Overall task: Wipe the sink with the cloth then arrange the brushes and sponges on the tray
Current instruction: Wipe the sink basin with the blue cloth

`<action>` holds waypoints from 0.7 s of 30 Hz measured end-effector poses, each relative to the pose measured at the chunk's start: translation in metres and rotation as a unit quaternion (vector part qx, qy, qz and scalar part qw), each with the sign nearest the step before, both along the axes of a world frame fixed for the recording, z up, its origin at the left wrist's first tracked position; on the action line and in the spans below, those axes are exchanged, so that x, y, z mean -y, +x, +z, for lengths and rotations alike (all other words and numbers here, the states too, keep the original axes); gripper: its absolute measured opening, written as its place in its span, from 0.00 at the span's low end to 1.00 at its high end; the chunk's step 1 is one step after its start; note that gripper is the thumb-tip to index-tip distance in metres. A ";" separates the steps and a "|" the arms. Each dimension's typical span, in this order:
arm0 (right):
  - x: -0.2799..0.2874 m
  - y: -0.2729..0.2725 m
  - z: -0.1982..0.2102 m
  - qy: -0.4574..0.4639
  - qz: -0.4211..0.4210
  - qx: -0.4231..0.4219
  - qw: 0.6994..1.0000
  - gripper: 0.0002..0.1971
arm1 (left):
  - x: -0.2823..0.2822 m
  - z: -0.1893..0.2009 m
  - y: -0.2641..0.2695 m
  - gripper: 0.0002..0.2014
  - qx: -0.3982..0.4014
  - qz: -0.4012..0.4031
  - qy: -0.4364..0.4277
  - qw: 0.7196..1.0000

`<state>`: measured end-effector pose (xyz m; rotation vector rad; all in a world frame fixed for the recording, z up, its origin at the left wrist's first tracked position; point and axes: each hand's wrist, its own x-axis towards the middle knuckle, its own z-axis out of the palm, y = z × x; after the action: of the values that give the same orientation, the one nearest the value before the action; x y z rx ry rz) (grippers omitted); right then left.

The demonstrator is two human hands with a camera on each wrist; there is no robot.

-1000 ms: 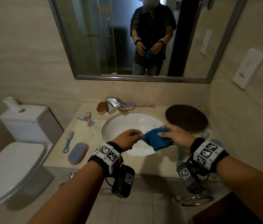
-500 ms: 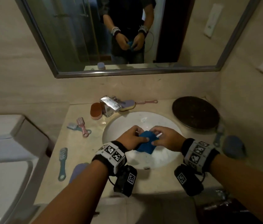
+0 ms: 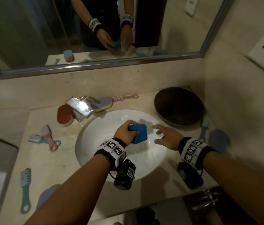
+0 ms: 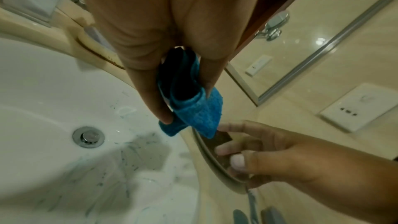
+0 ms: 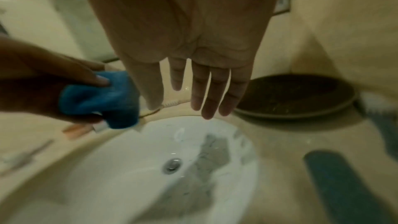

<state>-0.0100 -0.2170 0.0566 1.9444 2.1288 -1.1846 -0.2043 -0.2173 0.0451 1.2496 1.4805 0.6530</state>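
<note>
Since half a second ago my right hand (image 3: pixel 167 137) has let go of the cloth (image 3: pixel 139 133) and slid off to the right, so now only my left hand (image 3: pixel 124 132) has it. Left fingers are curled round the bunched blue cloth, thumb pressing it from one side, and it hangs over the white sink (image 3: pixel 95 143) bowl; whether it touches the porcelain I can't tell. From the left wrist cam the cloth (image 4: pixel 194 108) pokes out folded past my fingertips, with the drain (image 4: pixel 88 136) down below it. My right hand is empty, fingers spread and pretty much straight, floating over the right side of the bowl near the dark round tray (image 3: pixel 179 106), which sits in the back right corner of the counter (image 3: pixel 50 161) with nothing visible on it. The brushes and sponges are all spread round the counter: a rust-brown sponge (image 3: pixel 64 115) right beside the chrome tap (image 3: pixel 80 108), a purple and yellow sponge (image 3: pixel 103 103) on the tap's other side with a pink brush (image 3: pixel 124 97) behind it, a pink brush and a blue brush crossed over each other (image 3: pixel 46 138) left of the bowl, a teal brush (image 3: pixel 25 189) near the front left edge, and a purple sponge (image 3: pixel 219 140) by the right wall. Greyish smears show inside the bowl (image 5: pixel 211 149) around the drain in the right wrist view.
</note>
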 end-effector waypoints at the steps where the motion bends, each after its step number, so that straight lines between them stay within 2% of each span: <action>1: -0.012 0.012 -0.006 0.011 0.015 0.033 0.999 0.33 | -0.009 -0.006 0.004 0.12 -0.009 0.000 -0.003 1.000; 5: -0.056 0.046 -0.030 0.045 0.025 0.136 0.989 0.36 | -0.037 -0.039 0.017 0.13 -0.038 0.009 -0.036 0.999; 8: -0.086 0.058 -0.043 0.054 0.037 0.182 0.981 0.35 | -0.053 -0.062 0.028 0.11 -0.026 0.037 -0.084 0.995; 12: -0.121 0.067 -0.064 0.050 0.026 0.198 0.979 0.38 | -0.082 -0.090 0.044 0.11 -0.017 0.058 -0.108 0.992; 15: -0.134 0.074 -0.085 0.041 0.019 0.225 0.973 0.42 | -0.108 -0.117 0.056 0.18 -0.020 0.064 -0.095 0.993; 18: -0.136 0.078 -0.100 0.014 0.009 0.206 0.978 0.41 | -0.124 -0.139 0.070 0.26 -0.018 0.089 -0.077 0.993; 21: -0.136 0.082 -0.112 0.011 -0.002 0.181 0.983 0.39 | -0.135 -0.156 0.088 0.23 -0.023 0.097 -0.061 0.993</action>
<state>0.0724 -0.0808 -0.0550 1.9887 1.9554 -0.7375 -0.1167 -0.0824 -0.1113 1.0423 1.6695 0.6539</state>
